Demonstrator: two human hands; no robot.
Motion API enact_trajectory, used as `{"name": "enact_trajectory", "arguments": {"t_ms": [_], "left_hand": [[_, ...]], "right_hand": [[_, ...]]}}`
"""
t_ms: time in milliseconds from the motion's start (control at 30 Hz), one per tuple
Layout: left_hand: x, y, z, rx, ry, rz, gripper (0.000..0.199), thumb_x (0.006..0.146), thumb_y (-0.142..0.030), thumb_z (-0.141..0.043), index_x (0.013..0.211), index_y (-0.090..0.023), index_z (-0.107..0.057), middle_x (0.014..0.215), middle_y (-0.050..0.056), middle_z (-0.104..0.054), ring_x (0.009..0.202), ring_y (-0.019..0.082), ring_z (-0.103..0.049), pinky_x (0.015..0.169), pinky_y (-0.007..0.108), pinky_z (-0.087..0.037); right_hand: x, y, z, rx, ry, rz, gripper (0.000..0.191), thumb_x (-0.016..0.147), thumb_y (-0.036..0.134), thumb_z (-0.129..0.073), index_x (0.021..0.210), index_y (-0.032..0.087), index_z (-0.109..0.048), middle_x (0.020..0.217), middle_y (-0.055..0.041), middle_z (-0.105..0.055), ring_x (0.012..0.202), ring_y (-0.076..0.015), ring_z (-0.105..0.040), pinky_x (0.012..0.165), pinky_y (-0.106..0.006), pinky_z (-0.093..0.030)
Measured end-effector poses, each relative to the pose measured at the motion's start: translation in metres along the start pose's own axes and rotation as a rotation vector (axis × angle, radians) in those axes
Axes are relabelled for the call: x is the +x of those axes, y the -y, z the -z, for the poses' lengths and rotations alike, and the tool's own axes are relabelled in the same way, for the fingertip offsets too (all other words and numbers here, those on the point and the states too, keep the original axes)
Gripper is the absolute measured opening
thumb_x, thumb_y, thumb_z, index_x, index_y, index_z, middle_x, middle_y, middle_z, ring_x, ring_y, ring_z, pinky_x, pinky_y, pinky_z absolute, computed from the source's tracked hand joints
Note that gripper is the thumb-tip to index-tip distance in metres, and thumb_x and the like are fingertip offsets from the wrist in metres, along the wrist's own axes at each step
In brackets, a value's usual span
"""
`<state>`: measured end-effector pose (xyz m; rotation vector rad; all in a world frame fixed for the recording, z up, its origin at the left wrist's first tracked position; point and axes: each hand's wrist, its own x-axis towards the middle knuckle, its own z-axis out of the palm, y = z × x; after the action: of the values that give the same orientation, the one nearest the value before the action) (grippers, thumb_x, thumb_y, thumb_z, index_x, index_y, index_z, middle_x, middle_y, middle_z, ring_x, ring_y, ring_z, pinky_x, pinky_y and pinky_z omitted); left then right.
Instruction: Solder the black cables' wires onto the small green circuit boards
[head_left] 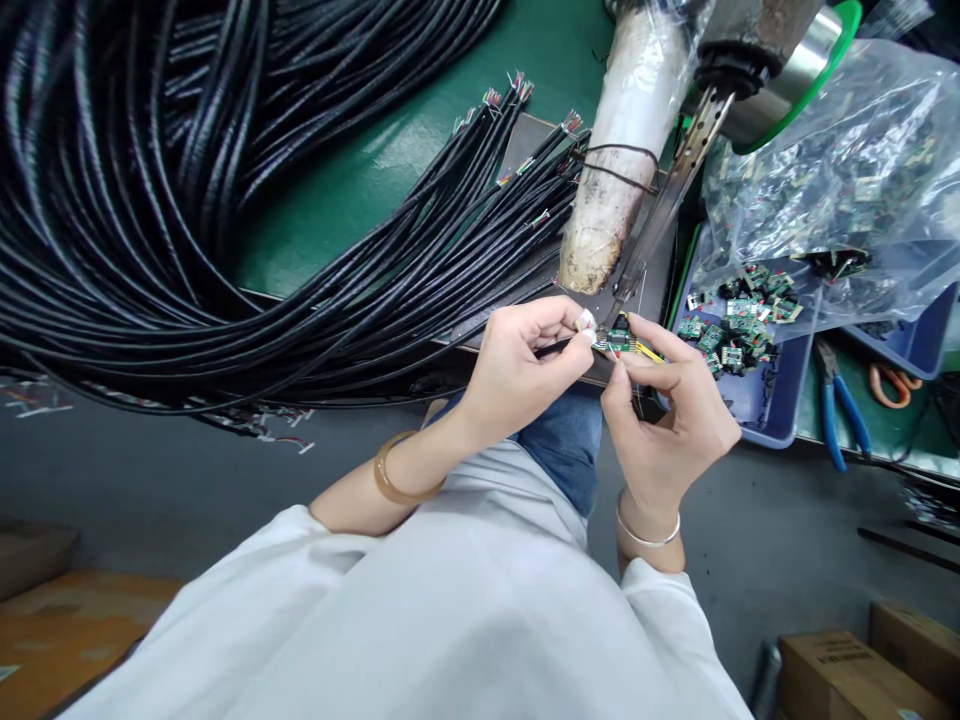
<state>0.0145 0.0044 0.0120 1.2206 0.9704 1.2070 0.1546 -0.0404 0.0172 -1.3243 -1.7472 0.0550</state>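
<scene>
My left hand (pixel 529 360) is closed in a pinch on the end of a black cable (pixel 551 348), with something white wrapped on its fingertips. Close beside it, my right hand (pixel 667 405) grips a small green circuit board (pixel 621 340) between thumb and fingers. A thin yellow piece (pixel 649 352) shows between the right fingers; I cannot make out what it is. From above, a mounted soldering iron (pixel 664 205) points down, its tip at the board by my fingertips. Fingers hide where the wires meet the board.
Bundled black cables (pixel 360 280) spread over the green table (pixel 322 190), stripped ends near a whitish duct (pixel 611 150). Rightward are a blue tray (pixel 784 425) of circuit boards, a plastic bag (pixel 847 150), blue-handled pliers (pixel 840 405), orange-handled scissors (pixel 892 385) and a solder spool (pixel 795 85).
</scene>
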Motion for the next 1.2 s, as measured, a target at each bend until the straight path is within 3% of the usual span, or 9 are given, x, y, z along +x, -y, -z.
{"name": "enact_trajectory", "arguments": {"t_ms": [167,367,567,667,733,833,967,1133,1200], "left_hand": [[-0.003,0.005,0.002,0.028,0.013,0.109,0.005,0.076,-0.014,-0.062,0.071,-0.015,-0.060,0.059,-0.004,-0.055,0.051,0.006,-0.048,0.050,0.016,-0.039],[-0.010,0.005,0.005,0.091,0.161,0.127,0.006,0.077,-0.016,-0.063,0.072,-0.015,-0.061,0.063,-0.002,-0.057,0.057,0.008,-0.051,0.056,0.019,-0.044],[-0.015,0.000,0.015,-0.072,0.196,0.158,0.004,0.074,-0.012,-0.066,0.074,-0.014,-0.062,0.067,-0.001,-0.059,0.058,0.007,-0.052,0.055,0.017,-0.044],[-0.018,0.000,0.018,-0.122,0.223,0.202,0.005,0.074,-0.013,-0.069,0.078,-0.014,-0.066,0.068,-0.001,-0.061,0.058,0.006,-0.052,0.055,0.016,-0.044],[-0.020,-0.001,0.019,-0.127,0.250,0.225,0.005,0.074,-0.013,-0.069,0.077,-0.013,-0.066,0.068,-0.001,-0.062,0.059,0.007,-0.053,0.056,0.017,-0.046],[-0.022,-0.001,0.019,-0.117,0.295,0.235,0.004,0.072,-0.012,-0.069,0.073,-0.013,-0.065,0.064,-0.002,-0.058,0.056,0.006,-0.051,0.055,0.017,-0.044],[-0.024,0.001,0.021,-0.081,0.374,0.232,0.003,0.072,-0.012,-0.067,0.069,-0.013,-0.065,0.061,-0.003,-0.055,0.055,0.006,-0.049,0.054,0.018,-0.042],[-0.023,0.003,0.023,-0.109,0.284,0.236,0.004,0.069,-0.014,-0.069,0.070,-0.013,-0.066,0.058,-0.003,-0.055,0.052,0.006,-0.047,0.051,0.017,-0.040],[-0.022,0.003,0.023,-0.114,0.252,0.228,0.004,0.070,-0.015,-0.070,0.070,-0.014,-0.065,0.056,-0.004,-0.054,0.050,0.005,-0.045,0.048,0.016,-0.039]], "right_hand": [[-0.005,-0.002,0.000,-0.016,0.046,-0.011,0.013,0.088,0.012,-0.065,0.089,0.024,-0.059,0.111,-0.0051,-0.077,0.102,-0.0208,-0.076,0.080,-0.033,-0.066],[-0.005,-0.007,0.008,0.116,0.087,-0.257,0.005,0.093,0.021,-0.064,0.095,0.024,-0.061,0.099,-0.0006,-0.075,0.077,-0.0127,-0.075,0.067,-0.024,-0.065],[-0.010,-0.005,0.009,0.250,0.147,-0.334,0.006,0.091,0.023,-0.067,0.088,0.022,-0.062,0.098,-0.0014,-0.071,0.077,-0.0125,-0.073,0.064,-0.024,-0.066],[-0.015,-0.002,0.012,0.257,-0.025,-0.345,0.005,0.093,0.021,-0.064,0.097,0.024,-0.062,0.098,0.0005,-0.074,0.056,-0.0080,-0.066,0.049,-0.022,-0.058],[-0.016,0.001,0.017,0.165,-0.122,-0.290,0.013,0.093,0.019,-0.064,0.103,0.026,-0.066,0.086,0.0029,-0.074,0.050,-0.0078,-0.063,0.044,-0.022,-0.051],[-0.012,0.004,0.024,0.080,0.028,-0.188,0.018,0.093,0.021,-0.065,0.106,0.029,-0.074,0.074,0.0046,-0.074,0.050,-0.0086,-0.062,0.047,-0.023,-0.049],[-0.005,0.006,0.024,0.176,0.309,-0.137,0.015,0.093,0.024,-0.066,0.102,0.028,-0.077,0.089,0.0024,-0.080,0.064,-0.0102,-0.070,0.058,-0.022,-0.054],[-0.005,0.004,0.023,0.191,0.297,-0.258,0.016,0.094,0.026,-0.064,0.096,0.025,-0.079,0.072,0.0044,-0.076,0.044,-0.0058,-0.053,0.041,-0.020,-0.040],[-0.008,0.003,0.024,0.173,0.289,-0.255,0.016,0.094,0.027,-0.063,0.097,0.025,-0.079,0.073,0.0037,-0.076,0.044,-0.0062,-0.053,0.041,-0.020,-0.040]]}}
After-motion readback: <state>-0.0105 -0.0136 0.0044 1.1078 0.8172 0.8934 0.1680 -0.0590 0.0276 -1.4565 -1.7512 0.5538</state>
